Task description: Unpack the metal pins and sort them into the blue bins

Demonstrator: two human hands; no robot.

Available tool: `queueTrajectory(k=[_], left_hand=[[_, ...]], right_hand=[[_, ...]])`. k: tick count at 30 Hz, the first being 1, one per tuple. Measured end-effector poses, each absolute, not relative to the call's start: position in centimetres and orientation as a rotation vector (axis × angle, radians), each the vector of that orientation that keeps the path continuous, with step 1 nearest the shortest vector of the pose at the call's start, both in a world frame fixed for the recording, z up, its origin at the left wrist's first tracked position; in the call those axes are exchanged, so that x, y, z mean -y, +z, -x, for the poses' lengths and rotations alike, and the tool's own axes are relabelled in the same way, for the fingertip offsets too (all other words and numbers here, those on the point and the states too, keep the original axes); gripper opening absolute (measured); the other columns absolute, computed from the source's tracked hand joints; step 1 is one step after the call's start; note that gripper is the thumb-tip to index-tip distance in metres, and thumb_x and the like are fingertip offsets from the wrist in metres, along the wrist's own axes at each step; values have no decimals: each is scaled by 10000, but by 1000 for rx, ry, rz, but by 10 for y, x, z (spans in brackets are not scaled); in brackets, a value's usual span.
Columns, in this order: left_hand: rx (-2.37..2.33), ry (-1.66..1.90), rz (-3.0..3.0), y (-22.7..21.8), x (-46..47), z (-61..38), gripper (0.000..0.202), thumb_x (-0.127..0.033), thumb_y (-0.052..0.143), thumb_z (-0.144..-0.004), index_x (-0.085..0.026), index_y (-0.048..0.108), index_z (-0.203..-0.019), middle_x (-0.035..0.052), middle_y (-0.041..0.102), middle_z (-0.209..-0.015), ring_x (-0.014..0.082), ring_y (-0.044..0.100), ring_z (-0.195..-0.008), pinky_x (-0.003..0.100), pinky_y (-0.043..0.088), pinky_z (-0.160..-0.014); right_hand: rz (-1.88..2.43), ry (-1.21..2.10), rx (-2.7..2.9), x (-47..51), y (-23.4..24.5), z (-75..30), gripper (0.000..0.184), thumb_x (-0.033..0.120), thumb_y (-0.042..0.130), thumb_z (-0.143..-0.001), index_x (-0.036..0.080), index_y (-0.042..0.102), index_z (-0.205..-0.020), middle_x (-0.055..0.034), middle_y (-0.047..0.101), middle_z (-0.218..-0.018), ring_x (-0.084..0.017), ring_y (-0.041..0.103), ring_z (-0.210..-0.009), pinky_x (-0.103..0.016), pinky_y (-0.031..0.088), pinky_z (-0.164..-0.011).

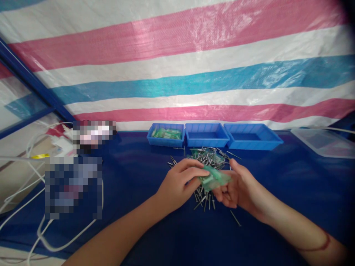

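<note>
My left hand (pixel 181 181) pinches a small green see-through plastic bag (pixel 212 178) between thumb and fingers, above the table. Light, short pieces show faintly inside the bag. Close on the other side is my right hand (pixel 240 184), palm turned up, thumb standing apart and fingers loosely curled beside the bag. The bag covers part of its fingers and palm, so anything lying there is hidden. Under and behind both hands spreads a loose pile of metal blind rivets (pixel 206 158), with some green bags among them. One rivet (pixel 235 218) lies alone in front of my right hand.
Three blue bins stand in a row at the back: the left bin (pixel 166 142) contains filled green bags, beside the middle bin (pixel 208 142) and right bin (pixel 253 145). A clear plastic lid (pixel 324 142) lies far right. White cables (pixel 50 244) run along the left.
</note>
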State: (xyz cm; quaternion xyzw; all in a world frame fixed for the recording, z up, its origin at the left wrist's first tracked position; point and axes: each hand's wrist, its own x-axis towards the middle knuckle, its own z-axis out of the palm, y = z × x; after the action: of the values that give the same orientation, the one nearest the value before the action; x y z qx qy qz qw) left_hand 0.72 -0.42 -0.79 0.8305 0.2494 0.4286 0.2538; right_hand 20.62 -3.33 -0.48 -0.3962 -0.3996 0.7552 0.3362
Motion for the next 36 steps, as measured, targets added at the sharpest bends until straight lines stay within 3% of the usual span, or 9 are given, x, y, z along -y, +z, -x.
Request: queueTrajectory(k=[4, 7, 12, 17, 20, 23, 27, 31, 36], left_hand=[[-606, 1156, -2373, -8, 5, -6, 238, -97, 499, -908, -230, 647, -1038, 72, 569, -1198, 169, 575, -1097, 312, 487, -909], [-630, 1139, -2314, -5, 8, -8, 290, -108, 469, -914, -243, 599, -1136, 84, 518, -1274, 196, 520, -1179, 326, 473, -932], [-925, 996, -1725, -10, 9, -13, 405, -373, 461, -944, -202, 418, -1308, 73, 594, -1046, 120, 592, -759, 241, 484, -638], [-846, 575, -1246, -18, 3, -15, 710, -747, 238, -851, -124, 577, -809, -5, 517, -566, 84, 459, -456, 209, 335, -442], [-754, 493, -1219, -14, 5, -16, 589, -720, 490, -782, -135, 541, -741, -16, 525, -571, 73, 463, -471, 205, 358, -471], [-723, 591, -1267, -10, 7, -16, 451, -571, 653, -764, -132, 566, -819, -17, 546, -649, 75, 491, -530, 205, 400, -519], [-825, 869, -1506, -8, 4, -13, 308, -436, 582, -871, -131, 617, -888, 7, 561, -730, 99, 520, -626, 223, 433, -591], [-781, 1038, -2038, -6, 4, -6, 167, -242, 550, -906, -172, 681, -982, 66, 599, -971, 161, 582, -911, 287, 465, -824], [-615, 960, -2326, -5, 8, -3, 305, -105, 445, -917, -231, 642, -1112, 87, 540, -1165, 171, 565, -1031, 296, 473, -864]], right_hand=[[1065, 1968, 969, 38, -2, -205, 365, 515, 663, -783, 153, 617, -804, 5, 569, -587, -61, 449, -474, -171, 264, -424], [1100, 1868, 1015, 39, -1, -206, 253, 414, 677, -805, 169, 629, -843, 18, 560, -598, -61, 463, -505, -169, 326, -465], [1146, 1002, 1674, 38, -3, -214, 156, 318, 577, -894, 202, 679, -915, -42, 664, -808, -135, 594, -695, -241, 472, -614], [960, 62, 2145, 39, -7, -223, 357, 115, 534, -888, 242, 632, -1207, -102, 633, -1154, -196, 620, -1017, -304, 506, -822], [932, -53, 2212, 40, -9, -222, 386, 92, 535, -885, 238, 605, -1236, -107, 628, -1176, -196, 617, -1045, -309, 511, -847], [1023, 64, 2134, 40, -9, -217, 374, 142, 542, -894, 243, 565, -1254, -96, 640, -1173, -200, 629, -1024, -330, 514, -860], [1315, 714, 1717, 40, -3, -207, 240, 379, 514, -918, 195, 578, -1058, -49, 671, -804, -142, 607, -627, -259, 486, -547], [1289, 1624, 1295, 40, 0, -198, 541, 640, 342, -899, 166, 565, -769, -23, 602, -586, -95, 476, -432, -212, 325, -389], [1117, 1978, 921, 43, -2, -195, 425, 575, 552, -843, 158, 584, -764, 0, 589, -590, -71, 483, -448, -186, 318, -416]])
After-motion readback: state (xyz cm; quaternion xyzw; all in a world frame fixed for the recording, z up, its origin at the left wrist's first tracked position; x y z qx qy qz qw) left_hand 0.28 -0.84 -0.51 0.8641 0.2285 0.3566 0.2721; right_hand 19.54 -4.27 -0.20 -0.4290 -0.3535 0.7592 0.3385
